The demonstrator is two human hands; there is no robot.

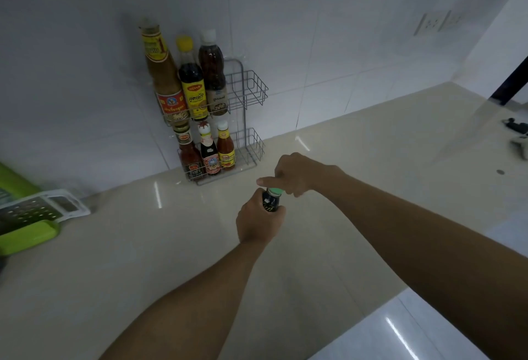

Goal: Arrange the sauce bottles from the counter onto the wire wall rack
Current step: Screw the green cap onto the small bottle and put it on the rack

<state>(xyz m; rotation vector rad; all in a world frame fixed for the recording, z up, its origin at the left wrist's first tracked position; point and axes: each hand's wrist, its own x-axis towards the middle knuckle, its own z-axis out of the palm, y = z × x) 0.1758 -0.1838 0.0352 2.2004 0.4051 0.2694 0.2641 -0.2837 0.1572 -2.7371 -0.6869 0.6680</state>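
A dark sauce bottle with a green cap (271,201) stands over the beige counter, below and right of the wire wall rack (250,93). My left hand (258,223) is wrapped around its body. My right hand (294,173) pinches the green cap from above, index finger stretched across it. The rack's upper shelf holds three tall bottles (190,79) on its left side; its right side is bare wire. Three small bottles (210,149) fill the left of the lower shelf, with a free slot at the right end.
A green and white grater box (37,216) lies at the counter's left edge. Wall sockets (434,22) sit high on the tiled wall at right. A small dark and white object (518,133) rests at the far right of the counter. White floor tiles show at lower right.
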